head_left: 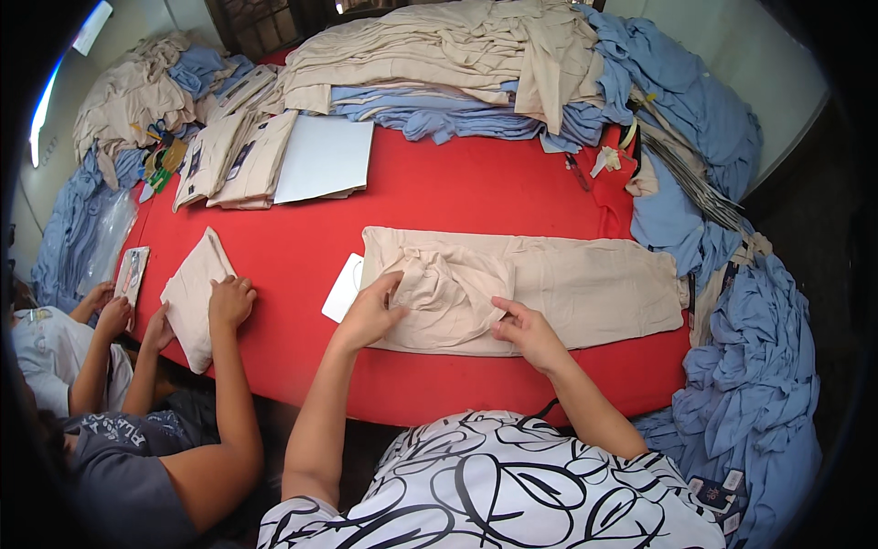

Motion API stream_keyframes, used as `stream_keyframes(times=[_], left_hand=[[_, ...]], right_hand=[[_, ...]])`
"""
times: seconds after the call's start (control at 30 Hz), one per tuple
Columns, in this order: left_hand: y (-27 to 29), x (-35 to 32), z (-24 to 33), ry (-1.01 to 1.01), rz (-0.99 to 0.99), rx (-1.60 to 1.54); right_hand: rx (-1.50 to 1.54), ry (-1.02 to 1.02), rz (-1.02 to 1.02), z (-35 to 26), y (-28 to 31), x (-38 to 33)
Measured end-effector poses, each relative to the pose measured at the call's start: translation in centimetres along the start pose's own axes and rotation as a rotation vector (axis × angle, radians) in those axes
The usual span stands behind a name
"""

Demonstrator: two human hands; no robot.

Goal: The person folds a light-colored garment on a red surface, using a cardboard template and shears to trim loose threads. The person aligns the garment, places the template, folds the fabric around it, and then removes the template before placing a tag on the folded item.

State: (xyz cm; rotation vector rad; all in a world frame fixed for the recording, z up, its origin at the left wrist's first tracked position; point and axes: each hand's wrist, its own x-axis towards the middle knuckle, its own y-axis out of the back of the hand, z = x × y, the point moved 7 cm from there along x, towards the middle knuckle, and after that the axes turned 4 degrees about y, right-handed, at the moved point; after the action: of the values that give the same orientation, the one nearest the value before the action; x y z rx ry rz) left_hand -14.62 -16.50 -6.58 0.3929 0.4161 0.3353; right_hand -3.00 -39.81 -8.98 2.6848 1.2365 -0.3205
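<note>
A long beige garment [594,288] lies flat across the table in front of me, its cloth bunched and wrinkled over the left half. My left hand [368,313] rests at the left side of the bunched cloth, thumb and fingers apart. At the right edge of that bunch, the fingers of my right hand [530,336] touch the cloth, spread rather than closed; their tips are partly against the fabric. A white card [345,288] sticks out from under the garment's left end.
On the red table [457,183], beige garments [439,50] and blue garments [741,357] are heaped at the back and right. Packed beige garments [247,160] and a pale board [325,157] lie back left. Two co-workers sit left, one handling a folded beige garment [197,297].
</note>
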Motion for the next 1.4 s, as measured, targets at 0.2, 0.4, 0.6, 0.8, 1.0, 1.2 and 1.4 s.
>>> stream_keyframes(times=[0.2, 0.4, 0.6, 0.8, 1.0, 1.2, 1.4], left_hand=[[-0.8, -2.0, 3.8, -0.397, 0.577, 0.424], [-9.6, -0.9, 6.9, -0.602, 0.489, 0.705], [-13.7, 2.1, 7.0, -0.57, 0.325, 0.843], [-14.1, 1.4, 9.5, -0.508, 0.351, 0.884], [-17.0, -0.9, 12.6, -0.61, 0.343, 0.401], [-18.8, 1.7, 10.6, -0.197, 0.124, -0.307], [-18.6, 0.7, 12.7, -0.445, 0.294, 0.231]], right_hand=[[-0.485, 0.188, 0.187, -3.2, 2.0, -1.6], [-0.599, 0.213, 0.596, -1.2, 14.5, -2.9], [-1.104, -0.232, 1.304, 2.3, 31.5, -11.3], [-0.917, -0.393, 1.07, 5.5, 35.5, -11.2], [-0.701, 0.276, 0.946, -1.0, 30.6, -7.9], [-0.843, 0.527, 0.355, -5.3, 13.3, -5.9], [-0.79, 0.143, 0.771, 0.0, 22.3, -5.6]])
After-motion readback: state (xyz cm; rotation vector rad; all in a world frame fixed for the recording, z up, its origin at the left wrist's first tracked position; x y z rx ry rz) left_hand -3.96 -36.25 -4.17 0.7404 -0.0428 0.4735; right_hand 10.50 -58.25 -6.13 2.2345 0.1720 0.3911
